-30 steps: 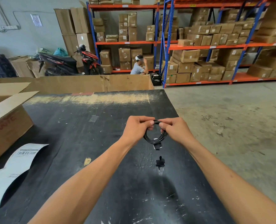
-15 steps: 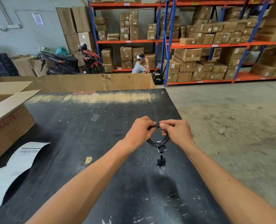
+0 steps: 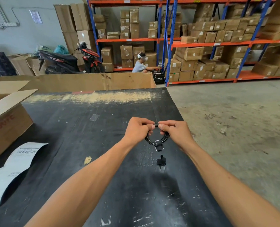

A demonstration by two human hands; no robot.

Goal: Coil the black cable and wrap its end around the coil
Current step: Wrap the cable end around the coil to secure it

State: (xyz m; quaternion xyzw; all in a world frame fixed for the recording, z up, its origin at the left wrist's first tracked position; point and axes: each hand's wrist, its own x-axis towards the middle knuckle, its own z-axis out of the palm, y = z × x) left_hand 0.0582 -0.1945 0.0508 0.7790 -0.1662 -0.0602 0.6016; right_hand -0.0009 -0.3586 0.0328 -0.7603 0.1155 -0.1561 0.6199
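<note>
**Q:** What's on the bench, left to right?

**Me:** Far left, an open cardboard box [image 3: 6, 122]. Near left, a curled shipping label [image 3: 13, 167]. Both sit on the black table [image 3: 86, 185], well apart from my hands. Mid-table, a scrap of yellow tape [image 3: 87, 160]. Then my left hand [image 3: 138, 131], the black cable [image 3: 157, 140], my right hand [image 3: 177, 133].

**Q:** Hands doing what?

**Me:** Both clamped on the cable. Thumb and forefinger of each pinch the top of the coil, knuckles almost touching. The remaining fingers are curled under.

**Q:** And the cable itself?

**Me:** Held above the table, right of centre. Several loops hang below the pinch as a small ring. A connector end [image 3: 159, 147] dangles off the bottom of it. A second small black piece [image 3: 161, 161] shows lower down; I can't tell whether it hangs from the cable or lies on the table.

**Q:** How does it handle?

**Me:** My read: thin, light, soft. The loops droop under their own weight, so little stiffness. A smooth jacket likely lets strands slide past each other, so the loops may spring apart if the pinch loosens.

**Q:** Where to hold?

**Me:** Keep one hand pinching all strands together at the top. Take the free tail close to the coil, not by the connector, so the wrap pulls snug.
</note>
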